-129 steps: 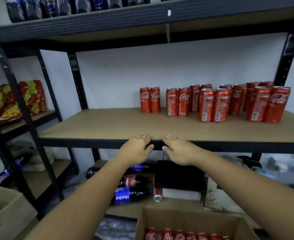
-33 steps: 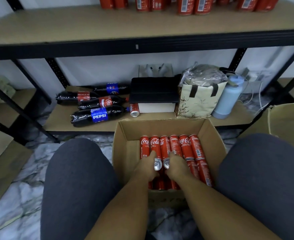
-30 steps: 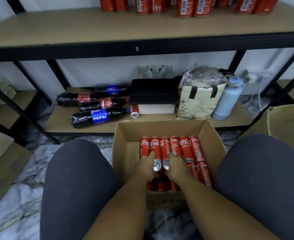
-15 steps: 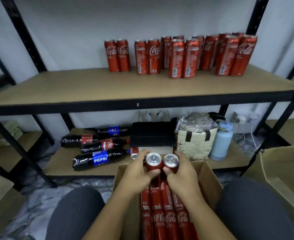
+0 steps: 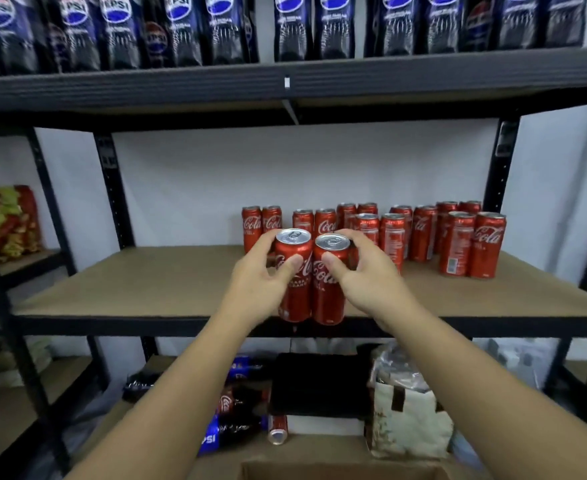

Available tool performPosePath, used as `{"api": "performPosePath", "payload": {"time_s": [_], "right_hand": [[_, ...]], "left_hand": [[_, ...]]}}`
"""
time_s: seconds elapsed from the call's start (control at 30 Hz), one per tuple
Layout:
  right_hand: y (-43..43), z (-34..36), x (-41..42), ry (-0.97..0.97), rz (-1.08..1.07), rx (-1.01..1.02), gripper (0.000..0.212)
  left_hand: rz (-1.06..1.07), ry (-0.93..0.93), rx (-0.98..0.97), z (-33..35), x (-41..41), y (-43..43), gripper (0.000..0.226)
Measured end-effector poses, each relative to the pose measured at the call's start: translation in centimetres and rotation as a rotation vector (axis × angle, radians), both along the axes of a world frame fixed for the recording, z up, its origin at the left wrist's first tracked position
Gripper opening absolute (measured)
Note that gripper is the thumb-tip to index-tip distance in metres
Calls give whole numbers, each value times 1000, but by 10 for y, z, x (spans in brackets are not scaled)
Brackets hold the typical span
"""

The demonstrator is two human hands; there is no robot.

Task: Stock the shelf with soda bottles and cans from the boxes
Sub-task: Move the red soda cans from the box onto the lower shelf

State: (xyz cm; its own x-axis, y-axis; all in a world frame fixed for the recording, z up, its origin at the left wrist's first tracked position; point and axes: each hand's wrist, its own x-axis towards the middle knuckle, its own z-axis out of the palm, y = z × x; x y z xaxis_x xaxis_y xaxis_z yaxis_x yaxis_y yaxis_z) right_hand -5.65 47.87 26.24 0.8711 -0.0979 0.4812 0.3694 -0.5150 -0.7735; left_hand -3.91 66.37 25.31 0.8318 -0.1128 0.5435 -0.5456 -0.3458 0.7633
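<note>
Head view: I'm up off the carton and facing the rack. Half a second ago I was looking lower, with the cans just leaving the box.
Middle shelf (image 5: 146,282): a wide stretch of bare board on its left. I reckon that's the landing spot.
Standing Coca-Cola cans (image 5: 423,233): bunched upright along the back right of that shelf, the same group as before, nothing added yet.
Cardboard box (image 5: 337,471): only its top edge shows at the bottom of the frame, so its contents are out of sight now.
Left Coca-Cola can (image 5: 294,292): out of the box and raised to shelf height, upright, its base level with the shelf's front lip and not set down.
Right Coca-Cola can (image 5: 328,299): touching the left one, side by side, same height, also in the air.
Left hand (image 5: 261,285): wrapped round the left can, thumb across the label.
Right hand (image 5: 368,278): wrapped round the right can, thumb on its front.
Meaning: the pick is done and the carry is nearly done. Next I'd push both cans forward over the lip and set them beside the standing row without knocking it.
</note>
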Motion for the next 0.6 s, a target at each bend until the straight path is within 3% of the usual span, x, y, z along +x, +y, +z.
{"api": "performPosePath", "payload": {"time_s": [0.23,0.37,0.43,0.6], "right_hand": [[25,0,68,25,-34,-78,50],[21,-32,96,70,-9,-87,75],[17,-48,107,145,35,-86,78],[12,-73,136,204,-38,-119,68]], "left_hand": [[139,66,-32,-15,71,-6,35],[24,155,106,-35,94,3,77],[59,190,180,-48,110,8,87],[180,205,203,-57,134,9,62]]}}
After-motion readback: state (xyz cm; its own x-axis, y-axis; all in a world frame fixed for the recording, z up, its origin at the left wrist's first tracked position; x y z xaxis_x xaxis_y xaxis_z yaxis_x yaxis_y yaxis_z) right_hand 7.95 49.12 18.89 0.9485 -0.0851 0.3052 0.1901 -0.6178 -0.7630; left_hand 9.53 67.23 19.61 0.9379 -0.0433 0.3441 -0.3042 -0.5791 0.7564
